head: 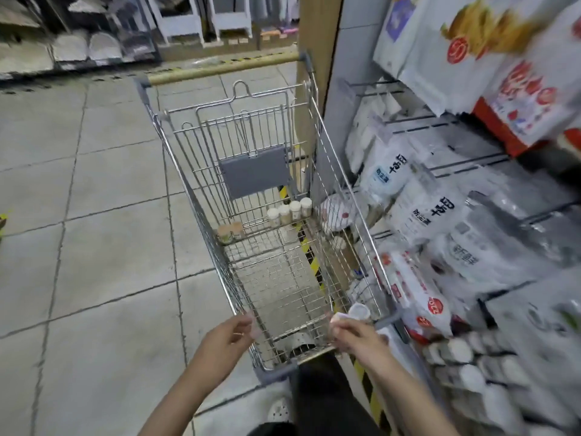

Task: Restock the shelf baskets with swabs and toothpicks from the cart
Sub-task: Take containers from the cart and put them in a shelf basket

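Observation:
A wire shopping cart (195, 196) stands in front of me beside the shelf. At its far end sit several small white-capped jars (290, 212) and a pair of cork-lidded jars (231, 232). My right hand (355, 333) grips white-capped jars (358, 311) over the cart's near right corner. My left hand (226, 333) hovers at the cart's near left rim with curled fingers and pinches something small and pale; blur hides what it is. A shelf basket with white-capped jars (465, 363) lies low on the right.
The shelf on the right carries wire baskets with white plastic packs (418, 212) and red-and-white bags (518, 99). Yellow-black tape (311, 262) runs along the floor by the shelf base. Grey floor tiles (94, 215) lie to the left. My leg and shoe (279, 410) are below the cart.

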Tool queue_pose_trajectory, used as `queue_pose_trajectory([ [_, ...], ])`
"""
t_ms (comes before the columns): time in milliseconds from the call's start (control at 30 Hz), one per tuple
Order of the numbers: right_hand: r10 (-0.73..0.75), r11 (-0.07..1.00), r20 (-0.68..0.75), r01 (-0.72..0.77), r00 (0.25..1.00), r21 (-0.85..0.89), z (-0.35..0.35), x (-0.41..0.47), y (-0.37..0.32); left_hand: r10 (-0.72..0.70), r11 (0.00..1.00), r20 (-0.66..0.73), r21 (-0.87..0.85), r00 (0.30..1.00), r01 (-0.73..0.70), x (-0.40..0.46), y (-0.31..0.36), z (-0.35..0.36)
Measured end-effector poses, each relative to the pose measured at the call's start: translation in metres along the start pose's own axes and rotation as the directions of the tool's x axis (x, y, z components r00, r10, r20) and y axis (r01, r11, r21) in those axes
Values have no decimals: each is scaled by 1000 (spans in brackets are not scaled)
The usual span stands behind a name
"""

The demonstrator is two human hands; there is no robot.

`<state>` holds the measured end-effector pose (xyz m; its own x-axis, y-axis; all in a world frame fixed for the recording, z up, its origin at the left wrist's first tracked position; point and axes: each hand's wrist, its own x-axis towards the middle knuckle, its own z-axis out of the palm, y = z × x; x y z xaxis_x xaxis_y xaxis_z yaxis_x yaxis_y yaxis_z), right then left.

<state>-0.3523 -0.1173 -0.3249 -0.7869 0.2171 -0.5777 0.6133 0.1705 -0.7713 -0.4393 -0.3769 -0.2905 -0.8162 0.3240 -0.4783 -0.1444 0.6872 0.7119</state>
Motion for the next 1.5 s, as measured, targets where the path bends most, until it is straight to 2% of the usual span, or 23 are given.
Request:
queue_pose_trajectory([
  [100,40,993,-121,-26,992,118,-6,-59,22,-9,1000,5,-30,1000,9,-35,3,8],
  [233,53,989,-286,-11,957,147,-18,-128,49,1,1000,62,-29,998,1,-69,9,27],
  [400,55,994,-399,-14,915,106,-29,-200,84,102,994,127,17,987,-105,-99,28,55],
  [533,105,990,-443,-51,890,132,-34,-266,118,206,958,243,147,948,-246,-124,47,94],
  [667,202,977,-548,-124,812,176,-45,-357,159,227,833,474,357,851,-422,-163,77,159],
  [733,249,966,-596,-149,763,213,-52,-407,184,232,775,562,386,794,-500,-193,97,197],
  [833,304,950,-664,-168,683,263,-61,-476,215,297,712,664,324,686,-623,-249,125,254],
  [967,336,942,-739,-183,584,283,-71,-541,244,397,674,733,177,553,-718,-320,149,314],
  [1200,244,967,-831,-59,500,249,-104,-593,235,557,509,756,16,344,-860,-376,203,341],
  [1367,47,995,-913,60,406,78,-157,-608,206,705,432,653,-89,275,-898,-370,283,337],
  [1500,-44,992,-946,128,322,-2,-205,-616,184,802,380,551,-168,233,-910,-361,350,346],
])
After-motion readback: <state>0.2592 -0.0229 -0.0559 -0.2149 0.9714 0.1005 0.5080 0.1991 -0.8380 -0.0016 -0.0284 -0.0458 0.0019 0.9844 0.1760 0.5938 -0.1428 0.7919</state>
